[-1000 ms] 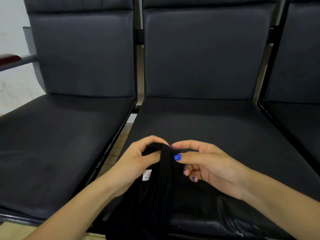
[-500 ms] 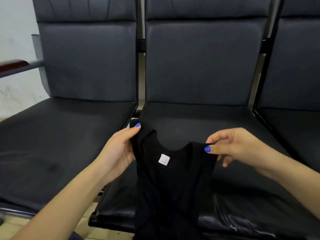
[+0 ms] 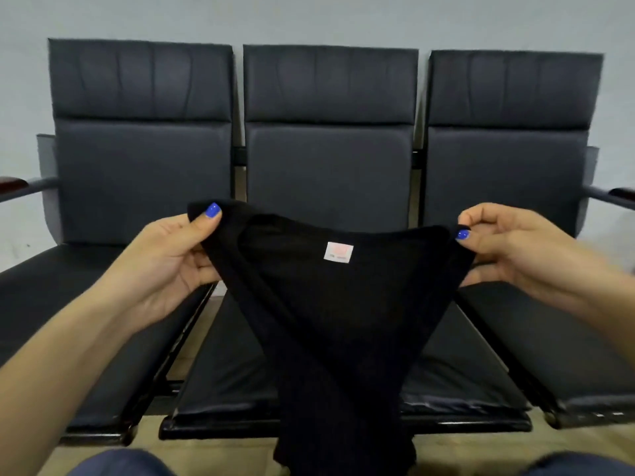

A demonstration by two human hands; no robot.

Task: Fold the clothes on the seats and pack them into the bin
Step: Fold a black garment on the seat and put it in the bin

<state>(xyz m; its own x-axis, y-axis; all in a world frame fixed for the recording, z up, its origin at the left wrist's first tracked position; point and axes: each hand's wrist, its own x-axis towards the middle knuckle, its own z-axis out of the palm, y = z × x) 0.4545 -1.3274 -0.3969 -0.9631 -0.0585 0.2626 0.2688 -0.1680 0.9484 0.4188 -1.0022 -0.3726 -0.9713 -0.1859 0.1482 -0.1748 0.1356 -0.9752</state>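
- The black top [image 3: 343,321] hangs in the air at the middle of the view, in front of the 3 seats [image 3: 326,173], its lower end dropping toward 6 o'clock.
- The left hand [image 3: 168,266], at 9 o'clock, pinches 1 shoulder of the top between thumb and fingers.
- The right hand [image 3: 515,249], at 3 o'clock, pinches the other shoulder.
- A white label [image 3: 338,251] sits just under the stretched neckline.
- The seats stand against a pale wall [image 3: 309,18] at 12 o'clock.
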